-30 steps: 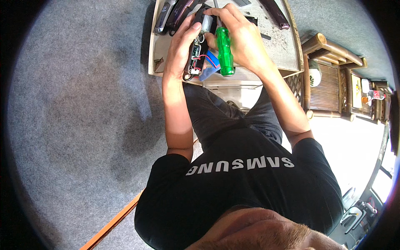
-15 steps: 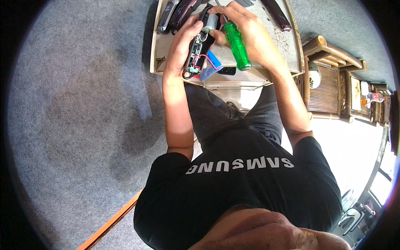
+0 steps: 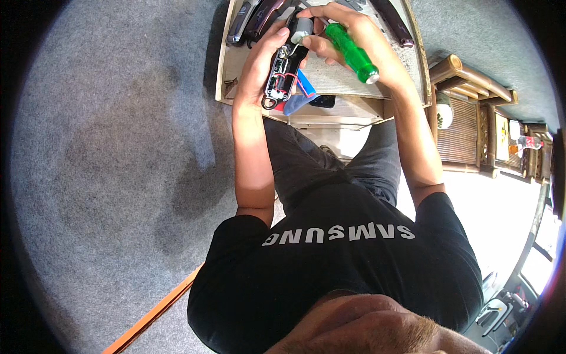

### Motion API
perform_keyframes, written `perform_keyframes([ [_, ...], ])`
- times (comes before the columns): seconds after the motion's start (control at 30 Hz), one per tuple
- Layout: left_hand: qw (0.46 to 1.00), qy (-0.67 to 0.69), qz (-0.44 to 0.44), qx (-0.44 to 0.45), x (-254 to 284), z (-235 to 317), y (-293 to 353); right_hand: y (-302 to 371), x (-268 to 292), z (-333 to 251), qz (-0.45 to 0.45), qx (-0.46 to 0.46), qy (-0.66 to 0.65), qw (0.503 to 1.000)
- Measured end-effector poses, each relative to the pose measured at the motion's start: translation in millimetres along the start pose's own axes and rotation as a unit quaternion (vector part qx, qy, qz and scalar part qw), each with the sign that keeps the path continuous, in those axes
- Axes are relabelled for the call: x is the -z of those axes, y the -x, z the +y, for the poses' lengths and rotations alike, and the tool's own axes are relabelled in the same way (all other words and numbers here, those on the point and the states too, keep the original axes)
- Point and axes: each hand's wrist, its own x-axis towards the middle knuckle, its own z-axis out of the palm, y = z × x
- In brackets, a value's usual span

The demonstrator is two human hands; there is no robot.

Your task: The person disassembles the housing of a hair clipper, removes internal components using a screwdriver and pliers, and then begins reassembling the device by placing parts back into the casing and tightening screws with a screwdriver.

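My left hand [image 3: 257,68] is closed round an opened hair clipper [image 3: 276,79], tilted over the table. In its black housing show a circuit board, red wires and a silver cylindrical motor [image 3: 302,29]. A blue battery [image 3: 306,84] hangs beside the housing on red wires. My right hand [image 3: 377,50] grips a green-handled screwdriver [image 3: 354,54], its handle pointing down to the right. The right fingertips are at the motor, near the clipper's far end. The screwdriver's tip is hidden behind the fingers.
On the wooden table [image 3: 421,71] lie more clippers: a silver-grey one [image 3: 240,22] and dark ones at far left, a maroon one [image 3: 394,25] at far right. A dark phone-like object [image 3: 323,101] and blue piece [image 3: 299,105] sit near the front edge. Bamboo furniture [image 3: 460,141] stands right.
The screwdriver handle has swung to the right and up, and my right hand has shifted slightly right with it. The clipper stays in my left hand, moved slightly.
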Motion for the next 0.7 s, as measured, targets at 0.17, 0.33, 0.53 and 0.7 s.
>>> perform_keyframes([
  [0.17,0.999,-0.032,-0.011,-0.013,2.8,-3.3,-2.0,0.0,4.0,-10.7,-0.040,-0.058,-0.049,0.996],
  [0.33,0.999,-0.042,-0.006,-0.028,-0.7,-1.4,1.3,1.9,-5.7,-9.6,0.009,-0.018,-0.056,0.998],
  [0.53,0.999,-0.047,0.023,-0.017,-2.8,-1.1,5.3,2.1,-11.3,-23.5,0.018,-0.158,-0.091,0.983],
  [0.7,0.999,-0.015,0.037,0.004,1.3,-4.5,1.7,7.2,-13.5,-20.4,0.122,-0.198,-0.223,0.947],
])
